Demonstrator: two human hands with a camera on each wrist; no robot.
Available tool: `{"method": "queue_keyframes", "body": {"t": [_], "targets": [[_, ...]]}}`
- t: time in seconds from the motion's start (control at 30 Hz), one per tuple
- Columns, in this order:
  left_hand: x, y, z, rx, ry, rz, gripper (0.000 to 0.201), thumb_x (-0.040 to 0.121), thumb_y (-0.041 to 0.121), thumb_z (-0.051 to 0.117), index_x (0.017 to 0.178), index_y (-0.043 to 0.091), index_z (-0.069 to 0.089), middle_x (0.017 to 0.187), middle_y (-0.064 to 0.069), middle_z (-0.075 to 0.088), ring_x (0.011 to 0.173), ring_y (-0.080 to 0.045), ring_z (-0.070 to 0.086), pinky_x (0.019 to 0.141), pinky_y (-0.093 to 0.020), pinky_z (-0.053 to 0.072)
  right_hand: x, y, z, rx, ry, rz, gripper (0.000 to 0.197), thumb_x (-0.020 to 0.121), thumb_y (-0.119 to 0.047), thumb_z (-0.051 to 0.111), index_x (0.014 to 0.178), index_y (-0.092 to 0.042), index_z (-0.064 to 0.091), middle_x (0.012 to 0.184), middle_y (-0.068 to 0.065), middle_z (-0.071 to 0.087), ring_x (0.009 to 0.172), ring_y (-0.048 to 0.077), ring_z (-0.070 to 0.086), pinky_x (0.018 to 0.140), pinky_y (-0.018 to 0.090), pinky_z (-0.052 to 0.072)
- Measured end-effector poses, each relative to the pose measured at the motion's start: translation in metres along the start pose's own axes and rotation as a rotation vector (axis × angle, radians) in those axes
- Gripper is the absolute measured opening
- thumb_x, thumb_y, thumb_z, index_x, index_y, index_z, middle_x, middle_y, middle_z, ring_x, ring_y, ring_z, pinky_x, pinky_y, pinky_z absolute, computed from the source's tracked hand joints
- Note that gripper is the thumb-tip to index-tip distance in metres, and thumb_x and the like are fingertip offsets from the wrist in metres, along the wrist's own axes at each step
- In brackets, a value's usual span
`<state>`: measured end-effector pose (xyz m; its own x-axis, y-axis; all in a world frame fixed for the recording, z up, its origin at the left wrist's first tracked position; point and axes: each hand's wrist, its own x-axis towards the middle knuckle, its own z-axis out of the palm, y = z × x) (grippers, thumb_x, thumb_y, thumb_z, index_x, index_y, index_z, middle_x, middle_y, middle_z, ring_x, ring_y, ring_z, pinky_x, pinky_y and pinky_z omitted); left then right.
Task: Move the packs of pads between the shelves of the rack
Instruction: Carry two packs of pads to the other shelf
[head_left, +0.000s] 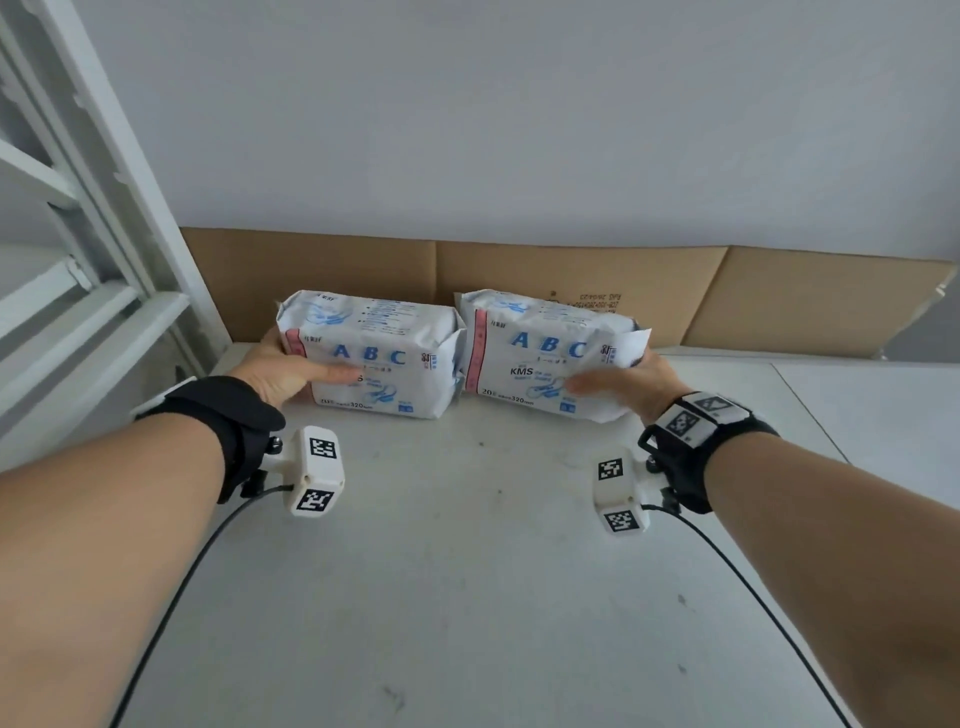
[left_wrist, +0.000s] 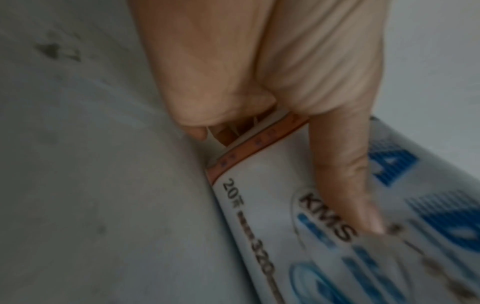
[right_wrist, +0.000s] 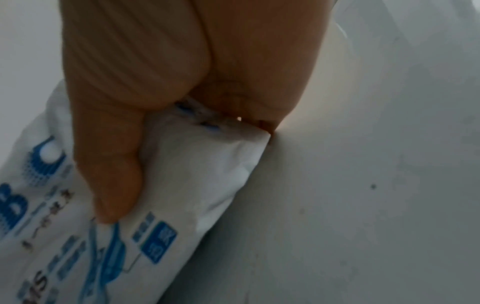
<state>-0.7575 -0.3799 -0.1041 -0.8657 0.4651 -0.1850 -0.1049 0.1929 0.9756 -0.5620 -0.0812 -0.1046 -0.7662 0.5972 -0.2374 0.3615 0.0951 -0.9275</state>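
Observation:
Two white packs of pads with blue "ABC" lettering stand side by side on the white shelf (head_left: 467, 545), close to its back edge. My left hand (head_left: 291, 371) grips the left pack (head_left: 384, 358) at its left end, thumb across the front and fingers behind. The left wrist view shows that thumb (left_wrist: 348, 191) lying over the "KMS" print of the left pack (left_wrist: 272, 205). My right hand (head_left: 623, 382) grips the right pack (head_left: 540, 353) at its right end, thumb on the front. The right wrist view has that thumb (right_wrist: 114, 176) pressed on the right pack (right_wrist: 197, 174). The fingers behind are hidden.
A flattened cardboard sheet (head_left: 623, 280) leans against the grey wall behind the packs. White rack uprights and shelf rails (head_left: 93, 270) rise at the left. A second white surface (head_left: 872, 410) adjoins at the right. The shelf surface is scuffed with small dark marks.

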Motion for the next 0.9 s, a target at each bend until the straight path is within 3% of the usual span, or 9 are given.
{"method": "queue_keyframes", "body": {"t": [0.07,0.1,0.17,0.27,0.37,0.43,0.57,0.67,0.9], "targets": [[-0.003,0.000,-0.003,-0.025,-0.103,-0.030,0.055,0.041,0.001,0.081,0.092,0.017,0.067,0.084,0.002,0.076,0.083,-0.015,0.072,0.066,-0.028,0.059,0.000,-0.001,-0.001,0.054,0.012,0.049,0.038,0.063,-0.001,0.081,0.094,-0.017,0.065,0.086,-0.003,0.073,0.086,0.015,0.065,0.082,0.034,0.055],[-0.004,0.000,-0.005,-0.026,-0.132,-0.039,0.060,0.037,0.005,0.082,0.094,0.015,0.068,0.087,-0.001,0.076,0.083,-0.016,0.073,0.067,-0.029,0.059,-0.001,-0.002,-0.001,0.069,0.016,0.044,0.037,0.065,-0.001,0.080,0.091,-0.021,0.064,0.082,-0.006,0.072,0.082,0.011,0.064,0.081,0.031,0.054],[-0.004,-0.002,-0.005,-0.042,-0.127,-0.045,0.065,0.041,0.006,0.083,0.104,0.010,0.068,0.098,-0.008,0.074,0.091,-0.022,0.071,0.081,-0.034,0.057,-0.007,-0.002,0.001,0.078,0.058,0.011,0.039,0.063,-0.005,0.083,0.089,-0.024,0.061,0.085,-0.006,0.067,0.077,0.009,0.062,0.069,0.024,0.052],[-0.008,-0.002,0.000,-0.116,-0.059,-0.036,0.070,0.051,0.011,0.081,0.118,0.008,0.063,0.112,-0.014,0.069,0.102,-0.030,0.066,0.095,-0.045,0.049,-0.017,-0.002,0.008,0.120,0.121,0.023,0.043,0.060,-0.008,0.085,0.097,-0.018,0.063,0.091,-0.001,0.067,0.078,0.013,0.064,0.067,0.026,0.053],[-0.016,-0.003,0.012,-0.204,0.021,-0.044,0.068,0.049,0.020,0.084,0.113,0.009,0.067,0.106,-0.013,0.071,0.094,-0.028,0.070,0.084,-0.041,0.056,-0.031,-0.003,0.012,0.278,0.202,0.063,0.050,0.057,-0.001,0.082,0.103,-0.009,0.066,0.090,0.003,0.072,0.074,0.016,0.069,0.055,0.025,0.058],[-0.023,-0.005,0.021,-0.269,0.054,-0.070,0.056,0.058,0.022,0.084,0.111,0.011,0.068,0.103,-0.012,0.072,0.088,-0.025,0.071,0.073,-0.034,0.058,-0.042,-0.003,0.011,0.367,0.242,0.083,0.053,0.057,-0.001,0.081,0.107,-0.008,0.063,0.092,0.005,0.071,0.078,0.020,0.069,0.051,0.026,0.057],[-0.045,0.001,0.043,-0.387,0.063,-0.086,0.052,0.068,0.028,0.080,0.116,0.014,0.065,0.106,-0.010,0.072,0.095,-0.027,0.070,0.088,-0.042,0.054,-0.071,0.003,0.000,0.476,0.317,0.066,0.054,0.058,-0.008,0.083,0.108,-0.010,0.064,0.103,0.007,0.071,0.091,0.025,0.069,0.074,0.040,0.059],[-0.068,0.011,0.058,-0.446,0.020,-0.056,0.056,0.070,0.033,0.078,0.121,0.017,0.062,0.108,-0.009,0.072,0.100,-0.028,0.068,0.096,-0.046,0.050,-0.103,0.004,-0.008,0.616,0.338,0.017,0.052,0.059,-0.006,0.081,0.109,-0.010,0.065,0.106,0.009,0.072,0.094,0.027,0.070,0.082,0.047,0.057],[-0.134,0.036,0.094,-0.537,-0.120,0.021,0.059,0.062,0.042,0.076,0.117,0.023,0.064,0.106,-0.003,0.073,0.100,-0.026,0.069,0.086,-0.040,0.053,-0.202,0.008,-0.042,0.804,0.294,-0.209,0.057,0.060,-0.009,0.075,0.116,-0.014,0.062,0.111,0.010,0.071,0.102,0.029,0.068,0.084,0.044,0.056]]}}
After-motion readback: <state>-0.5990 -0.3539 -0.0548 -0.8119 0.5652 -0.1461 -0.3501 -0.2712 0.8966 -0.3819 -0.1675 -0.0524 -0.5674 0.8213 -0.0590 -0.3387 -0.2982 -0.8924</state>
